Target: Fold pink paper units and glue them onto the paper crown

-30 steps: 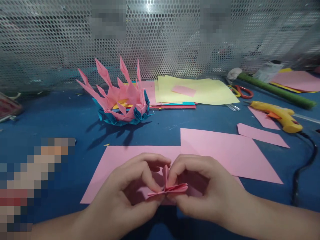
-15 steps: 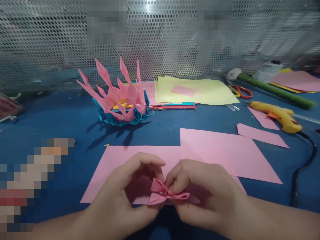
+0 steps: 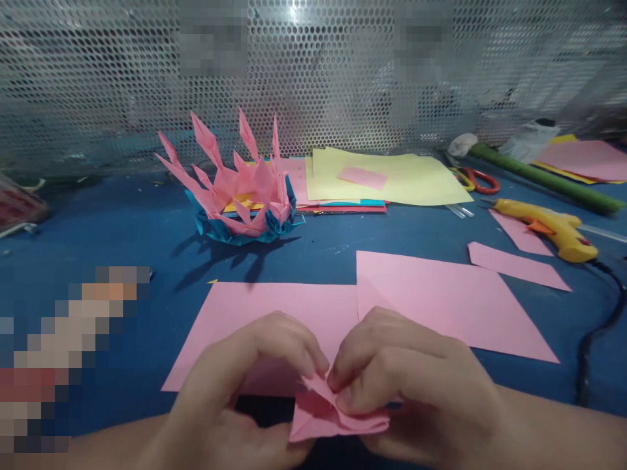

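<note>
A small folded piece of pink paper (image 3: 318, 418) is held between my two hands at the front of the blue table. My left hand (image 3: 245, 385) curves round its left side, fingertips on the upper flap and thumb at the lower left corner. With thumb and fingers, my right hand (image 3: 406, 385) pinches the folded middle and right end. Under and beyond my hands lie a pink sheet (image 3: 274, 313) and, overlapping it at the right, a second pink sheet (image 3: 431, 294). Parts of the folded paper are hidden behind my right fingers.
A pink and blue folded-paper ring with upright points (image 3: 240, 215) stands at back left. Behind it are yellow sheets (image 3: 406, 176). At right lie scissors (image 3: 484, 181), a yellow glue gun (image 3: 548, 225) with a cord, pink strips (image 3: 519, 264) and a green stick (image 3: 543, 176).
The folded paper has come lower and tilted, and its left part now spreads wider. My left fingertips have moved onto its upper flap. My right hand keeps its pinch.
</note>
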`<state>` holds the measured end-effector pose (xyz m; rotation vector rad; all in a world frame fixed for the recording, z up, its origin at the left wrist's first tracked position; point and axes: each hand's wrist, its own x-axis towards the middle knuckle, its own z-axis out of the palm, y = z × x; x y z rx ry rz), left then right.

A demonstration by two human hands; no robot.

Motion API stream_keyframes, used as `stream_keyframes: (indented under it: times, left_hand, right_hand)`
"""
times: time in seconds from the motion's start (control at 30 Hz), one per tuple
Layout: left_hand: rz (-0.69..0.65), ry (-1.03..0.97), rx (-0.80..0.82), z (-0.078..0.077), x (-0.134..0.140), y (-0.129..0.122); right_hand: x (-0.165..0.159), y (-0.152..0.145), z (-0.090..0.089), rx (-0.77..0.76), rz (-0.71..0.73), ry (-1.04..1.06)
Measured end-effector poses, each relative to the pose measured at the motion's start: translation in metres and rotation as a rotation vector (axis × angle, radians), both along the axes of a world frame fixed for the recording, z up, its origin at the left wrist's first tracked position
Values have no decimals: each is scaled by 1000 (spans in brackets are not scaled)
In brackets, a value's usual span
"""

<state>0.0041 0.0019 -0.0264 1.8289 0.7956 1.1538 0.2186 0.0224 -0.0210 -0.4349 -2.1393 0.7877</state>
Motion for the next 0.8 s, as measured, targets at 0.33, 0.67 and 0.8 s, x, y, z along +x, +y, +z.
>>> stream_keyframes:
  times: [0.33, 0.67, 0.8]
  left_hand:
    - [62, 162, 125, 0, -8, 3]
    - [64, 182, 68, -1, -8, 2]
    - [34, 218, 79, 2, -6, 3]
  right_hand:
    - [-3, 0, 5, -80, -53, -8]
    - [-3, -6, 2, -63, -149, -19]
    - [-3, -4, 0, 5, -124, -17]
